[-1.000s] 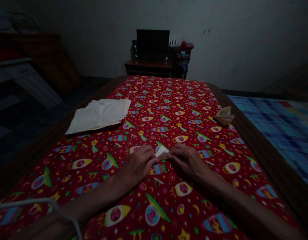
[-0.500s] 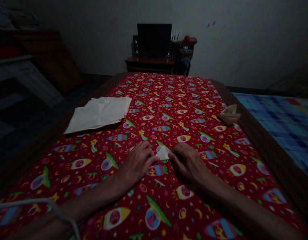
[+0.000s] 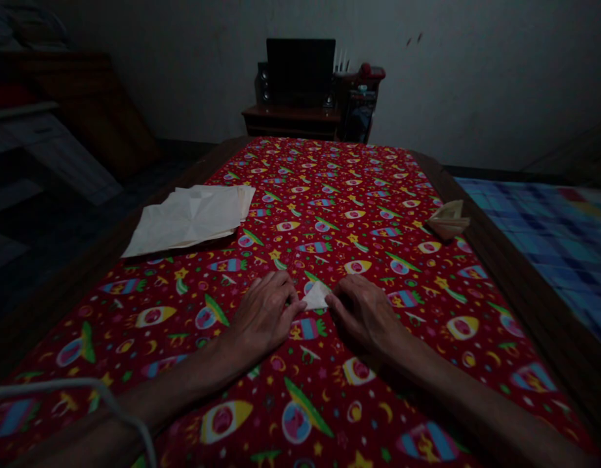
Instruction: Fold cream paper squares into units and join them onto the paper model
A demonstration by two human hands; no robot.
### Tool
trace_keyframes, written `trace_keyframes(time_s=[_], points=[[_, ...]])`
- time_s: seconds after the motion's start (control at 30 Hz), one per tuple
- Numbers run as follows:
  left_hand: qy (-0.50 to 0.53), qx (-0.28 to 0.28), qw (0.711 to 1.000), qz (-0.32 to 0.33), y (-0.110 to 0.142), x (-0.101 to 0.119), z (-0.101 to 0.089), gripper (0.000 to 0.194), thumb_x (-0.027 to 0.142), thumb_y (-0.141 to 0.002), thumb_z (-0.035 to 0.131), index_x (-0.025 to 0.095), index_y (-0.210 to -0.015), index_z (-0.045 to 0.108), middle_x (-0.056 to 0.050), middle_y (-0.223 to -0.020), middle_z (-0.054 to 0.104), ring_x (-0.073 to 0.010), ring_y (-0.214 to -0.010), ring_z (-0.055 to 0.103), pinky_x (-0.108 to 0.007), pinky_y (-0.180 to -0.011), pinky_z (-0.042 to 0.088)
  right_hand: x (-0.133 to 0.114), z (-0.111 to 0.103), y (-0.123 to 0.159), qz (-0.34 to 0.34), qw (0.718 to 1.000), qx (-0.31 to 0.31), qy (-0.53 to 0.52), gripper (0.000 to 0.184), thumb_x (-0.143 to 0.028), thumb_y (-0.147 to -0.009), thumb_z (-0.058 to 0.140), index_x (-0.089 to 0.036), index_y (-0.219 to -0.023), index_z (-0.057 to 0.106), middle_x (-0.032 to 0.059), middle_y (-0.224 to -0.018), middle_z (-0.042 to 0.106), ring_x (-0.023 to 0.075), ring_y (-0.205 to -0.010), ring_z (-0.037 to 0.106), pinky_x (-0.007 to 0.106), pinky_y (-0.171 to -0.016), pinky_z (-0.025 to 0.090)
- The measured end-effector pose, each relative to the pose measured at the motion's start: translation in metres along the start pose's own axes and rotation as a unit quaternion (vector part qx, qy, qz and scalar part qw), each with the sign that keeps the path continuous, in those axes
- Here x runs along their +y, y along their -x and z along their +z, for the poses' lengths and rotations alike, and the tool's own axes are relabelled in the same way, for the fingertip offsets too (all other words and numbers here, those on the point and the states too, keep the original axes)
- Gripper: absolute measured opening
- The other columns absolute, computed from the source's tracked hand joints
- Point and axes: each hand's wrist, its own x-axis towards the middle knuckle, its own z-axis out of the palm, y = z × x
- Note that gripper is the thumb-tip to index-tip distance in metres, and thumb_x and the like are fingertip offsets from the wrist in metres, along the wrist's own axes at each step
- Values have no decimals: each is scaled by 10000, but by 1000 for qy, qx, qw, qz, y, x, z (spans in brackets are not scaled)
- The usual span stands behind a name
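Observation:
A small folded piece of white paper, roughly triangular, lies low over the red patterned cloth between my two hands. My left hand is closed, its thumb and fingers pinching the paper's left corner. On the other side my right hand is closed too, thumb and fingertips gripping the right corner. Parts of the paper under the fingers are hidden. Farther off to the left lies a stack of creased paper sheets. By the table's right edge sits a folded paper piece.
The printed red cloth covers a dark wooden table. A pale cable crosses my left forearm. Beyond the table stand a black monitor and speakers on a desk. Blue checked fabric spreads at the right.
The view has tipped slightly, so the scene sits a little higher. Both hands keep hold of the paper, with my left fingers shifted slightly around it.

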Motion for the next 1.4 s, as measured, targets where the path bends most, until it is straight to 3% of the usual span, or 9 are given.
trace_keyframes(time_s=[0.27, 0.37, 0.5, 0.77, 0.83, 0.9, 1.03, 1.17, 1.4], points=[[-62, 28, 998, 9, 2, 10, -1, 120, 245, -889, 461, 175, -949, 537, -59, -950, 578, -214, -887, 520, -370, -762, 434, 2, 2, 0, 9, 1000, -4, 0, 161, -242, -837, 508, -188, -689, 474, 23, -696, 522, 148, -644, 469, 269, -592, 358], [-57, 22, 994, 87, 2, 10, -2, 291, 176, -891, 453, 191, -1179, 492, -80, -1162, 568, -238, -1075, 500, -412, -884, 430, 1, 2, 0, 12, 1000, 3, -9, 154, -244, -838, 508, -190, -696, 485, 20, -692, 525, 143, -631, 470, 262, -578, 358], [-49, -16, 981, 185, 4, 9, -3, 415, 73, -865, 419, 186, -1261, 468, -69, -1297, 532, -227, -1257, 415, -464, -1048, 338, 0, -2, 0, 11, 999, 4, -50, 138, -239, -856, 496, -187, -728, 495, 26, -711, 538, 146, -658, 483, 263, -604, 385], [-36, -81, 983, 161, 8, 9, -7, 430, 216, -907, 417, 215, -1337, 394, -61, -1404, 430, -226, -1333, 327, -508, -1097, 253, 12, -11, 7, 32, 997, 7, -73, 94, -231, -841, 545, -189, -761, 520, 22, -725, 573, 139, -634, 511, 257, -568, 418], [-37, -94, 982, 161, 8, 9, -8, 412, 229, -911, 418, 225, -1323, 411, -54, -1411, 420, -234, -1340, 314, -519, -1097, 244, 12, -10, 11, 9, 999, 34, -38, 69, -230, -854, 528, -181, -814, 556, 59, -800, 609, 167, -713, 548, 287, -614, 459], [-42, -101, 981, 159, 7, 9, -9, 402, 232, -915, 413, 232, -1317, 417, -49, -1416, 412, -238, -1344, 305, -525, -1098, 236, 9, -8, 15, -56, 997, 48, 6, 167, -197, -875, 474, -160, -997, 583, 125, -1023, 626, 220, -940, 565, 357, -759, 490], [-50, -103, 980, 166, 6, 10, -10, 447, 220, -918, 405, 242, -1361, 350, -44, -1422, 405, -231, -1345, 302, -519, -1091, 247, -1, -8, 27, -190, 979, -39, 61, 471, -103, -875, 358, -121, -1344, 397, 156, -1384, 430, 225, -1290, 374, 452, -1022, 380], [-66, -101, 976, 179, 9, 7, -11, 465, 227, -919, 401, 221, -1378, 326, -59, -1442, 371, -225, -1352, 289, -488, -1083, 268, -5, -16, 36, -157, 977, -89, 112, 478, -212, -917, 391, -129, -1386, 354, 118, -1422, 388, 220, -1321, 337, 468, -1081, 320], [-106, -92, 973, 184, 25, -3, -14, 466, 183, -915, 380, 216, -1377, 338, -39, -1443, 372, -213, -1342, 308, -464, -1102, 225, 0, -21, 46, -143, 973, -64, 167, 399, -232, -932, 387, -107, -1299, 479, 93, -1385, 447, 218, -1303, 366, 413, -1069, 358]])
